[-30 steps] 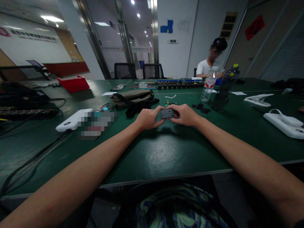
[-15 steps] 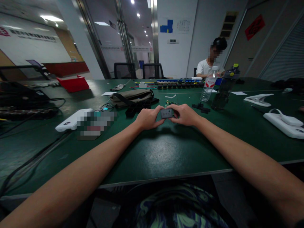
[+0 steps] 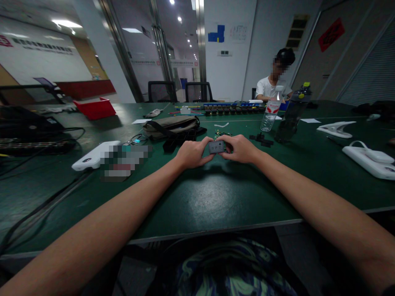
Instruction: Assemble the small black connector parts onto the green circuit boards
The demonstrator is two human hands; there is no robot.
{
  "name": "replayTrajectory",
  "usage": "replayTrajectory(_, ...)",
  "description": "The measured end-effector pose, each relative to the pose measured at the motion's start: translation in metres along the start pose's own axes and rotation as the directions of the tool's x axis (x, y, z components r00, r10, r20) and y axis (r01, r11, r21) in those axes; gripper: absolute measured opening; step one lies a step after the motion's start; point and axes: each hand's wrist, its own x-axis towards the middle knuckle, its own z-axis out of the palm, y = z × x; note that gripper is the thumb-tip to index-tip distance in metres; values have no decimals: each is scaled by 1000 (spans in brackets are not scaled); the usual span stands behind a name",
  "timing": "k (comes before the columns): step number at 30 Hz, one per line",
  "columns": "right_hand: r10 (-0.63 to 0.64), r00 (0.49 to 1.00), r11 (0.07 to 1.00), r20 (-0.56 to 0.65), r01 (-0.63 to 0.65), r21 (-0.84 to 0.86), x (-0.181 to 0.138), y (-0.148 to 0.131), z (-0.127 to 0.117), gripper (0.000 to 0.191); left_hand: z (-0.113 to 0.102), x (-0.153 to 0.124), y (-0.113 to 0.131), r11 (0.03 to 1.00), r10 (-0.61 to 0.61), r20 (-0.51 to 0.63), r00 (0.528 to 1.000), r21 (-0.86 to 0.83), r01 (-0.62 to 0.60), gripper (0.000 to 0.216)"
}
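A small dark grey rectangular case (image 3: 216, 147) with raised lettering and a round hole is held up over the table, level between both hands. My left hand (image 3: 194, 153) pinches its left end between thumb and fingers. On the other end, my right hand (image 3: 241, 149) grips with thumb and fingers curled in; a bit of green shows beside that end. Just behind the hands lie green circuit boards (image 3: 222, 133), partly hidden. Several small black pieces (image 3: 262, 139) are scattered to the right of my right hand.
The green table (image 3: 216, 201) carries a grey-brown pouch (image 3: 173, 126), black trays (image 3: 175, 142) and a white power bank (image 3: 95, 155) at left. A water bottle (image 3: 270, 113) and a dark bottle (image 3: 293, 113) stand at right. Across the table sits a person (image 3: 273, 86).
Both hands stay in place on the grey case. Its face has tilted very slightly, so the lettering reads more clearly. The person across has moved their arms a little.
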Motion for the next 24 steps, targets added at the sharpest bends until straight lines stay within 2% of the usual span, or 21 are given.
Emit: replayTrajectory(24, 2, 1000, 1000, -3, -2, 4, 0, 0, 0, 39, -2, 0, 1, 1000, -15, 24, 1000, -17, 16, 46)
